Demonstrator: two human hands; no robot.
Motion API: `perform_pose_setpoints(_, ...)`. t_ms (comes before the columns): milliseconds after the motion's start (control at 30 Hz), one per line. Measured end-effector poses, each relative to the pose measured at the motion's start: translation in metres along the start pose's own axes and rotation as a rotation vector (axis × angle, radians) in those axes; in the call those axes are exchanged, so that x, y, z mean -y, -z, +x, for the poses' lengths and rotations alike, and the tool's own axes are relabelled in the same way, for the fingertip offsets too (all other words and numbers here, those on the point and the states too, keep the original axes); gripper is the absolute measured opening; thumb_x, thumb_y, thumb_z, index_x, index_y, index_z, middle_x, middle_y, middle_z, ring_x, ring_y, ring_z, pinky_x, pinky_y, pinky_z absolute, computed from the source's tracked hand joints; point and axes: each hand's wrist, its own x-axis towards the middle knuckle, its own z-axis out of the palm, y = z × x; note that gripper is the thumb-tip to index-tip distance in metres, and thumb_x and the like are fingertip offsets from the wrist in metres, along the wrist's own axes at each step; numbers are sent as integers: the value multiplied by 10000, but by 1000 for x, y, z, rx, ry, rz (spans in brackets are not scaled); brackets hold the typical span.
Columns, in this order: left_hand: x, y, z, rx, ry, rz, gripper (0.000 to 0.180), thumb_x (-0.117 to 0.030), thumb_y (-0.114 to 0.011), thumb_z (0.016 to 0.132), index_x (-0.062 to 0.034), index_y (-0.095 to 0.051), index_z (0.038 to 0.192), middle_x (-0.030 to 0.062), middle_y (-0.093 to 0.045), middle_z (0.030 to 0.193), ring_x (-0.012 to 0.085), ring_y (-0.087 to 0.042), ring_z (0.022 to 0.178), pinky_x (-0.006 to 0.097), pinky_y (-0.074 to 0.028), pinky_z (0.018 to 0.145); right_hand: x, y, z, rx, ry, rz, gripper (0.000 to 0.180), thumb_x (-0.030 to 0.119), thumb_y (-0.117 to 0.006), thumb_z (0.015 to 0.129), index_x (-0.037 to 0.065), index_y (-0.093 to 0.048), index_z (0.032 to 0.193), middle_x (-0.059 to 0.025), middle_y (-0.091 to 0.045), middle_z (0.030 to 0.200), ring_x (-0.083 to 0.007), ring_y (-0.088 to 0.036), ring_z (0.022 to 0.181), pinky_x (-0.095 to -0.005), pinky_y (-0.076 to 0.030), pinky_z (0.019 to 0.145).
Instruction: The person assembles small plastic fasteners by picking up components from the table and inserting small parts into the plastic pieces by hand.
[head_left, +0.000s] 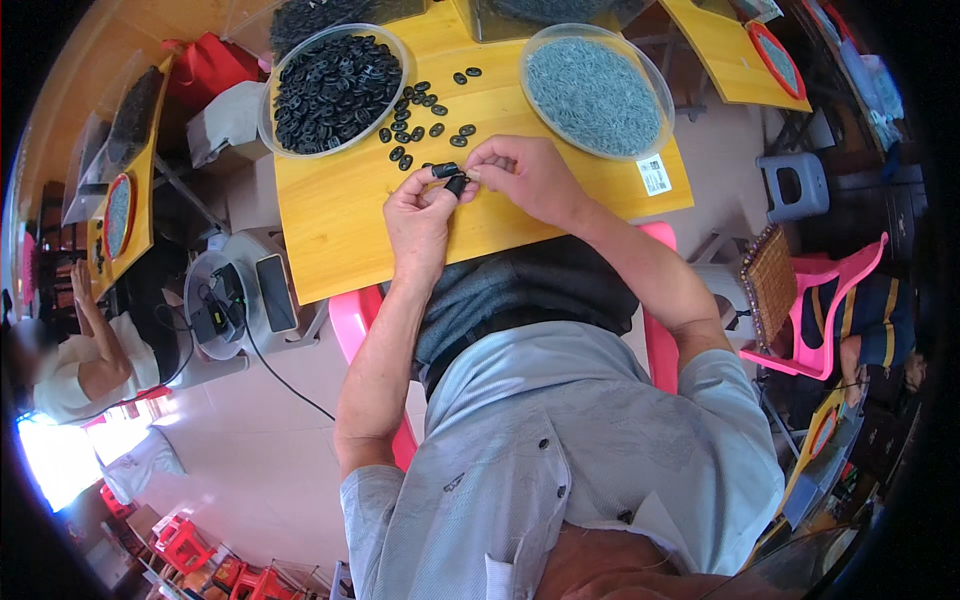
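My left hand [418, 225] is above the yellow table with black covers on its thumb and index finger. Those fingertips pinch a small black piece [463, 175], mostly hidden by them. My right hand [530, 180] meets it from the right, thumb and index finger closed together at the piece; whatever they grip is too small to make out. Just beyond my hands, several loose black oval pieces [437, 130] with two holes each lie scattered. A clear round tub [268, 125] heaped with such pieces stands at the far left. Another tub [668, 105] at the far right holds many small silvery-blue pieces.
The yellow table [340, 235] bears a white label [654, 175] at its right edge. Dark-filled clear bins line its far side. A phone [276, 292] and a tub with black chargers [205, 320] are at left. Pink chair [820, 310], grey stool [793, 187] and people are nearby.
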Motion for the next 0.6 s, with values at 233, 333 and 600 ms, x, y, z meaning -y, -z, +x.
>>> perform_pose_setpoints(233, 2, -2, -1, -48, -39, 22, 175, 109, -548, 893, 63, -641, 1034, 141, -715, 949, 180, -711, 841, 256, -558, 810, -5, 0, 0, -35, 44, -84, 151, 128, -669, 892, -13, -699, 939, -28, -657, 697, -57, -583, 636, -222, -456, 587)
perform_pose_setpoints(333, 6, -2, -1, -35, -78, 79, 167, 114, -555, 890, 68, -637, 1029, 131, -711, 938, 167, -708, 838, 243, -552, 788, -6, 0, 1, -26, 42, -120, 137, 120, -666, 891, -4, -698, 940, -31, -655, 698, -66, -577, 625, -228, -452, 580)
perform_pose_setpoints(600, 17, -3, 3, -35, -147, 327, 133, 132, -568, 877, 82, -619, 990, 94, -686, 895, 146, -700, 833, 221, -533, 760, -18, 8, 5, 117, -86, 124, 206, 150, -600, 930, -35, -691, 937, -48, -703, 786, -81, -585, 657, -233, -473, 621)
